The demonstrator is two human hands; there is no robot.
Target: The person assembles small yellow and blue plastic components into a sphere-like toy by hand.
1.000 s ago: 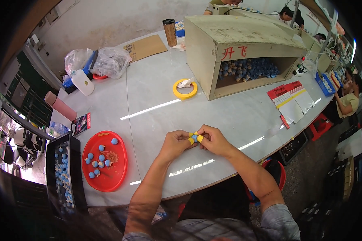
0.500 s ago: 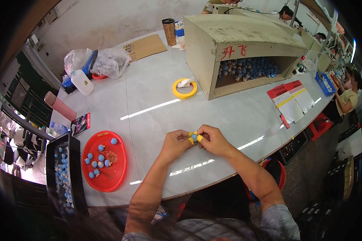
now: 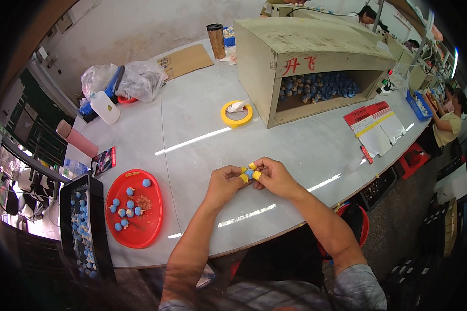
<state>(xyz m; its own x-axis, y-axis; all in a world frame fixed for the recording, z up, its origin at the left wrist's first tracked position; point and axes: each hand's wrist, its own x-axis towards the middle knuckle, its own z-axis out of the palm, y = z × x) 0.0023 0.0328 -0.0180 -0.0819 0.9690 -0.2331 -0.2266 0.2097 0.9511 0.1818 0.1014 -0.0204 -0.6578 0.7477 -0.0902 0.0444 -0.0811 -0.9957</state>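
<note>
Between both hands, above the near part of the grey table, is a small light-blue piece; its exact kind cannot be made out. My left hand pinches it from the left and my right hand from the right. Yellow coverings wrap the thumb and forefinger tips of both hands. To the left, a round red tray holds several small blue-and-cream pieces. Beside it, a black tray contains many similar ones.
A yellow tape roll lies ahead, near a beige metal box with blue pieces inside. Red-and-white papers lie right. Farther off are a brown tumbler, cardboard, plastic bags and a pink bottle. Other people sit far right.
Both hands have turned the blue piece slightly, and more of it now shows between the fingertips. My right fingers have risen a little. The trays have not changed.
</note>
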